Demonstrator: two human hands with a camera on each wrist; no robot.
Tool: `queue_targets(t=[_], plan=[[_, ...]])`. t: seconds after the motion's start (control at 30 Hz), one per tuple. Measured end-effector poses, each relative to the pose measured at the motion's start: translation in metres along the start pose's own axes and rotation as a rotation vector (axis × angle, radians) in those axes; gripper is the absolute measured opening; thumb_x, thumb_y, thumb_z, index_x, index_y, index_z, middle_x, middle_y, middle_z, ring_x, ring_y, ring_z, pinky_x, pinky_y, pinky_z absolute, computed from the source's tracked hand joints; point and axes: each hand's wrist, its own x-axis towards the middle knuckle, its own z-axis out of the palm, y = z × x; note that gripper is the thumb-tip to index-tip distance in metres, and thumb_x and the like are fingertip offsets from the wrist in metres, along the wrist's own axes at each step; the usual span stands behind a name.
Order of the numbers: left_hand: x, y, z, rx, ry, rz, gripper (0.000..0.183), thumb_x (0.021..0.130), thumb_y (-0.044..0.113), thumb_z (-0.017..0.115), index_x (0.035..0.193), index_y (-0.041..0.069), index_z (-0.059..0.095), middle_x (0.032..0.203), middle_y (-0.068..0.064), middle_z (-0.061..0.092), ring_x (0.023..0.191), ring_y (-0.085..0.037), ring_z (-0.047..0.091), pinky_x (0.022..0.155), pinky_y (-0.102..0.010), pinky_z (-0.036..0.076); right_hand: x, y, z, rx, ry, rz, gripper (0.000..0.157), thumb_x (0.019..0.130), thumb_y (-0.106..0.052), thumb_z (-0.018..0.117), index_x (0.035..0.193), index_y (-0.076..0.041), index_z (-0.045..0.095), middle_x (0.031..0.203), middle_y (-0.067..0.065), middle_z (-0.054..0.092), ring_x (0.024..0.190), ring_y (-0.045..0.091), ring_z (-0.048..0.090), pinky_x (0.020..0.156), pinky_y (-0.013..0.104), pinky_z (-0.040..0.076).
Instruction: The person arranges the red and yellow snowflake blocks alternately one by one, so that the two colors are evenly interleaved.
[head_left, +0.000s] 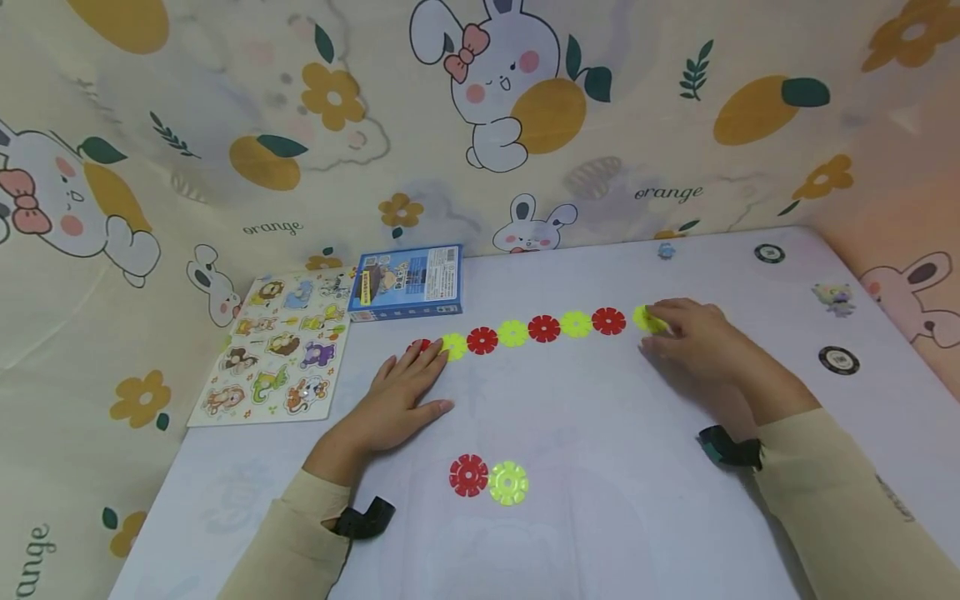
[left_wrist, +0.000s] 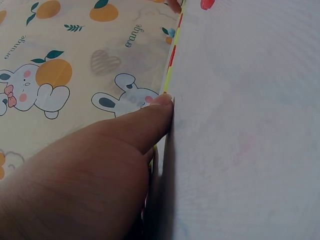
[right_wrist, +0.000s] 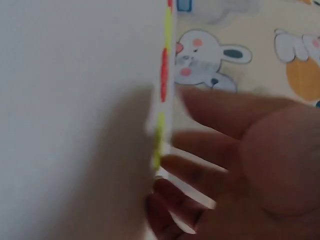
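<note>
A row of notched plastic discs, red and yellow-green by turns, lies across the white table. My left hand [head_left: 397,408] rests palm down at the row's left end. Its fingertips cover part of a red disc [head_left: 418,344] and touch the yellow-green one [head_left: 454,347] beside it. At the other end, my right hand [head_left: 693,333] has its fingertips on a yellow-green disc [head_left: 647,319], partly hiding it. A small gap parts that disc from the red disc [head_left: 608,321] to its left. Seen from the right wrist, the fingers [right_wrist: 187,172] are loosely bent beside the disc.
Nearer the front lie a red disc [head_left: 468,475] and a yellow-green disc [head_left: 509,483], side by side. An animal puzzle board [head_left: 281,350] and a blue box [head_left: 407,283] sit at the back left. Black round chips [head_left: 838,360] and small figures [head_left: 834,298] are on the right.
</note>
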Motion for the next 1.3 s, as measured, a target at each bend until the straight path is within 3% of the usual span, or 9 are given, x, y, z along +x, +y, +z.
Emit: queue_targets(t=[0.17, 0.5, 0.77, 1.1, 1.2, 1.3], plan=[[0.000, -0.001, 0.000, -0.001, 0.001, 0.005, 0.075, 0.092, 0.060, 0.047, 0.154, 0.027, 0.019, 0.159, 0.011, 0.006, 0.144, -0.020, -0.004, 0.111, -0.053, -0.002, -0.005, -0.007, 0.004, -0.161, -0.068, -0.082, 0.069, 0.087, -0.040, 0.068, 0.144, -0.008, 0.044, 0.151, 0.021, 0.026, 0.125, 0.049, 0.020, 0.082, 0.061, 0.046], [-0.001, -0.001, 0.000, 0.002, 0.004, 0.007, 0.076, 0.092, 0.061, 0.046, 0.154, 0.026, 0.019, 0.159, 0.010, 0.006, 0.144, -0.020, -0.004, 0.111, -0.053, -0.001, -0.007, -0.011, 0.007, -0.245, -0.092, -0.064, 0.087, 0.083, -0.054, 0.067, 0.149, -0.008, 0.033, 0.152, 0.025, 0.018, 0.126, 0.052, 0.018, 0.084, 0.069, 0.040], [0.000, -0.001, 0.000, -0.001, 0.002, 0.008, 0.076, 0.092, 0.061, 0.046, 0.154, 0.026, 0.019, 0.159, 0.010, 0.006, 0.144, -0.020, -0.004, 0.111, -0.053, -0.002, -0.010, -0.014, 0.007, -0.301, -0.110, -0.085, 0.088, 0.084, -0.055, 0.065, 0.149, -0.006, 0.033, 0.154, 0.023, 0.016, 0.126, 0.052, 0.018, 0.086, 0.072, 0.035], [-0.001, -0.001, 0.000, -0.013, 0.005, 0.013, 0.076, 0.092, 0.059, 0.047, 0.154, 0.025, 0.020, 0.159, 0.008, 0.007, 0.144, -0.022, -0.003, 0.111, -0.055, 0.000, -0.007, -0.015, 0.005, -0.228, -0.089, -0.087, 0.089, 0.082, -0.053, 0.068, 0.150, -0.010, 0.032, 0.153, 0.022, 0.020, 0.127, 0.052, 0.019, 0.084, 0.071, 0.038], [-0.001, -0.001, 0.000, -0.009, 0.004, 0.011, 0.076, 0.092, 0.059, 0.047, 0.154, 0.025, 0.020, 0.159, 0.008, 0.007, 0.144, -0.021, -0.003, 0.111, -0.055, -0.001, -0.006, -0.020, 0.003, -0.139, -0.040, -0.101, 0.083, 0.085, -0.050, 0.067, 0.149, -0.011, 0.033, 0.149, 0.023, 0.026, 0.129, 0.049, 0.023, 0.088, 0.068, 0.038], [-0.001, 0.000, 0.000, -0.004, 0.003, 0.010, 0.076, 0.092, 0.059, 0.047, 0.154, 0.025, 0.019, 0.159, 0.008, 0.007, 0.144, -0.021, -0.004, 0.111, -0.054, -0.001, -0.007, -0.031, 0.004, 0.033, -0.016, -0.140, 0.075, 0.088, -0.049, 0.064, 0.148, -0.014, 0.035, 0.145, 0.016, 0.035, 0.127, 0.040, 0.035, 0.092, 0.061, 0.041]])
